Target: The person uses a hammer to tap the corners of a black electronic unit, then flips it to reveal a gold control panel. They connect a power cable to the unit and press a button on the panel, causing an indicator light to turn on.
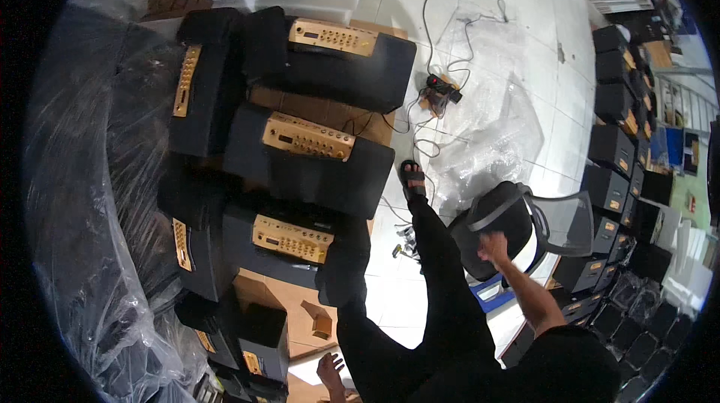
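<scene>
My left hand (pixel 330 370) hangs low beside a white panel and brown cardboard (pixel 291 296), its fingers apart and nothing in them. My right hand (pixel 493 248) is over the seat of a black office chair (pixel 480 215) with a mesh back (pixel 568 224). Its fingers are smeared by motion, and I cannot tell whether they touch the chair. To the left stand several black speaker cabinets with gold control panels, among them a front one (pixel 330 178) and a farther one (pixel 352 73). A small open cardboard piece (pixel 321 326) lies near my left hand.
Clear plastic wrap (pixel 495 148) and black cables (pixel 431 5) lie on the white tiled floor, with a power strip (pixel 441 89) among them. Plastic-covered goods (pixel 97 200) line the left. Stacked black boxes (pixel 604 193) stand at the right. My sandalled foot (pixel 412 176) is by the cabinets.
</scene>
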The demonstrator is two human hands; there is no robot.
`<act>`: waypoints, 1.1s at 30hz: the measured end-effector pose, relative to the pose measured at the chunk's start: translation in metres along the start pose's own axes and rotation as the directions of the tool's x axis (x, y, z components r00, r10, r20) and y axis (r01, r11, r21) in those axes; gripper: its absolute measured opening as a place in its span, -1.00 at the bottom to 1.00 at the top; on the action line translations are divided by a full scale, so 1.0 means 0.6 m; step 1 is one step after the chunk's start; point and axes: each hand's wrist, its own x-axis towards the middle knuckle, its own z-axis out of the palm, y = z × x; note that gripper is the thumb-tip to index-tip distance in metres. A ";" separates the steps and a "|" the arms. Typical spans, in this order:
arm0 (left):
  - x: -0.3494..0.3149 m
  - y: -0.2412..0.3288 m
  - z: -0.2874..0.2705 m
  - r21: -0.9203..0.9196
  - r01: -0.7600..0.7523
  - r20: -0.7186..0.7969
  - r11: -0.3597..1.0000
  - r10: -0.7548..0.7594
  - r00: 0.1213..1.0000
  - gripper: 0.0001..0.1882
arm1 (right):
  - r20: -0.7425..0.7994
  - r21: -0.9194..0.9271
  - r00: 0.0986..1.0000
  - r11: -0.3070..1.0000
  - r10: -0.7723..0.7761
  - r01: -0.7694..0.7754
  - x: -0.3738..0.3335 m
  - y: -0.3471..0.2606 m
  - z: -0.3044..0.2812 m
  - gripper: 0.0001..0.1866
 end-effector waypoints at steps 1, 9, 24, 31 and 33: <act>-0.012 -0.023 0.020 -0.027 -0.011 -0.039 1.000 0.010 0.999 -0.75 | -0.071 0.394 0.997 0.919 0.008 0.020 0.043 -0.070 -0.023 -0.68; -0.123 0.118 0.394 0.575 -0.136 0.347 0.807 -0.090 0.933 -0.66 | -0.326 -0.303 0.789 0.848 -0.521 0.434 0.628 -0.421 -0.213 -0.48; -0.048 0.511 0.897 0.024 -0.431 0.639 0.902 0.317 0.700 -0.61 | -0.058 0.482 0.971 0.845 -0.233 0.231 0.689 -0.475 -0.176 -0.60; 0.023 0.619 1.292 0.014 -0.903 0.784 0.430 0.556 0.277 -0.50 | -0.094 0.465 0.830 0.713 -0.549 0.525 0.609 -0.424 -0.159 -0.53; 0.013 0.643 1.372 -0.012 -0.703 0.894 0.711 0.322 0.311 -0.36 | -0.088 0.561 0.835 0.666 -0.544 0.492 0.613 -0.406 -0.142 -0.54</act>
